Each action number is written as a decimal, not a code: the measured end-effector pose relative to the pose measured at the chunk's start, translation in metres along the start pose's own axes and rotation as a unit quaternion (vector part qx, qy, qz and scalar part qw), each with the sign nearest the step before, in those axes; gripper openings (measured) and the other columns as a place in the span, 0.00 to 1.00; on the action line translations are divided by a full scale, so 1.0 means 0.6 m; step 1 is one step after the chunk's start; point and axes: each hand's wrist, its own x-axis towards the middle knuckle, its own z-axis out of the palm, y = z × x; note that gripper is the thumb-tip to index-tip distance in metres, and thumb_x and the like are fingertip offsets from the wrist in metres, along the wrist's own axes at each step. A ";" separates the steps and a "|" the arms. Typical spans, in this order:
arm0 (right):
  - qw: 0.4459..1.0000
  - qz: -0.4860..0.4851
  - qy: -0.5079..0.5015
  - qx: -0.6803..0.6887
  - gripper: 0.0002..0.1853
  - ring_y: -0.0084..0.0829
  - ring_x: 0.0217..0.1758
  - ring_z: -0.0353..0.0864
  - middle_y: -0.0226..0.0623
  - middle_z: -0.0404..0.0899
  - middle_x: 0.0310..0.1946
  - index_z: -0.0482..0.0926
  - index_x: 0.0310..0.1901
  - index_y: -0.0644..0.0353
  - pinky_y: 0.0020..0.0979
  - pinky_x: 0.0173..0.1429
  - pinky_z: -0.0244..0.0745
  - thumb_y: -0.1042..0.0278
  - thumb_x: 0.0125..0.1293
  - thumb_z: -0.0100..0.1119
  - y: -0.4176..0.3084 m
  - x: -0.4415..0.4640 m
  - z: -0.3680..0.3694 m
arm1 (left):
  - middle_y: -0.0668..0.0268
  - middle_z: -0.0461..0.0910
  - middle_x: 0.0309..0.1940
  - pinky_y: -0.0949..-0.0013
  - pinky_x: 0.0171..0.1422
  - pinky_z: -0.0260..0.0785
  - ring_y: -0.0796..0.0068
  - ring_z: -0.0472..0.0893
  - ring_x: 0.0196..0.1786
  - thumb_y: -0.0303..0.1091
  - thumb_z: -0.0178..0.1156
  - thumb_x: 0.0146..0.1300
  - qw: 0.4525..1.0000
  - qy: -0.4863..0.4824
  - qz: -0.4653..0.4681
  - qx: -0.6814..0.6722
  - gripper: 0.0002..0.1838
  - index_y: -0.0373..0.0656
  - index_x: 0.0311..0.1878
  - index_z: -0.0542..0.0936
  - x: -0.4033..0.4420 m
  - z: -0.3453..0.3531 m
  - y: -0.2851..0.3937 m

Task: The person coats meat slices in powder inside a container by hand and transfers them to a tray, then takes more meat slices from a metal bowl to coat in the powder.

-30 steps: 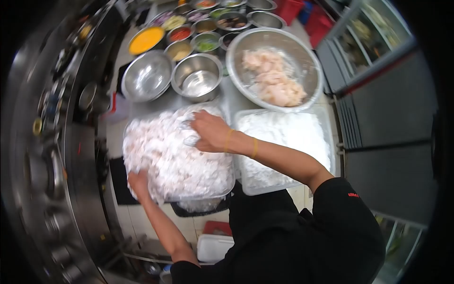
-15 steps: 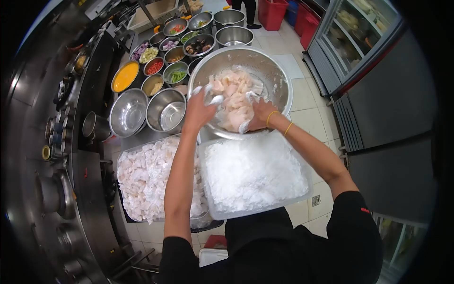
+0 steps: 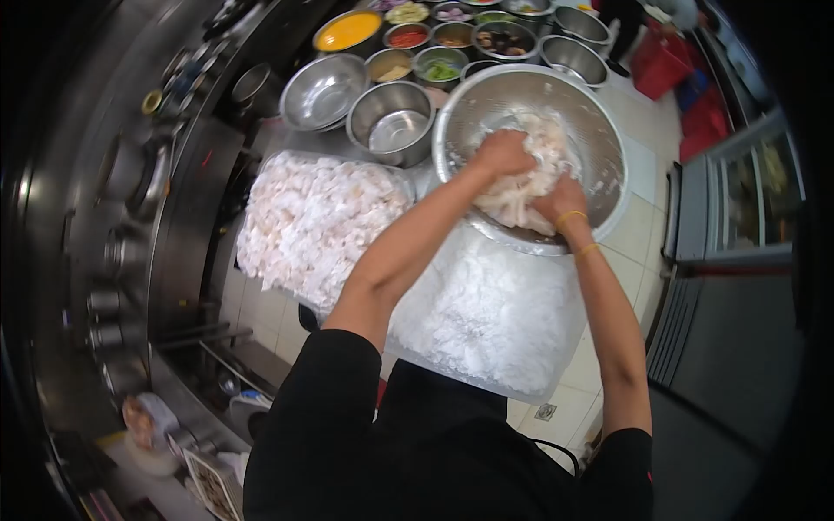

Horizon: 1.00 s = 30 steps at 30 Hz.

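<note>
Pale pinkish raw meat slices [image 3: 512, 208], partly white with powder, lie heaped in a large metal bowl [image 3: 605, 143] with a perforated wall. My left hand [image 3: 504, 154] reaches into the bowl from the left, its fingers curled down into the meat. On the near right side of the heap my right hand [image 3: 560, 204], with yellow bands at the wrist, closes on the slices too. Most fingertips are buried in the meat. Below the bowl is a clear tub of white powder [image 3: 486, 308]. Left of it, a tray is piled with powder-coated pieces [image 3: 317, 221].
Two steel bowls, one wide [image 3: 326, 91] and one deeper [image 3: 395, 126], stand left of the large bowl. Beyond are small bowls of cut vegetables and a bowl of orange liquid [image 3: 347, 32]. A glass-door fridge [image 3: 747, 191] stands right. A person in dark trousers [image 3: 624, 35] is at the back.
Both hands have moved deeper into the meat and closer together, from apart at the heap's sides. More white shows on the meat. The camera view has swung, shifting the scene.
</note>
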 end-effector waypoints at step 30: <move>0.863 -0.055 -0.022 0.501 0.40 0.36 0.55 0.79 0.43 0.81 0.51 0.75 0.56 0.65 0.31 0.61 0.73 0.65 0.36 0.79 -0.011 0.014 0.026 | 0.57 0.80 0.44 0.64 0.48 0.78 0.66 0.82 0.42 0.40 0.58 0.62 0.773 0.018 -0.062 -0.631 0.23 0.36 0.56 0.74 -0.043 0.077 -0.054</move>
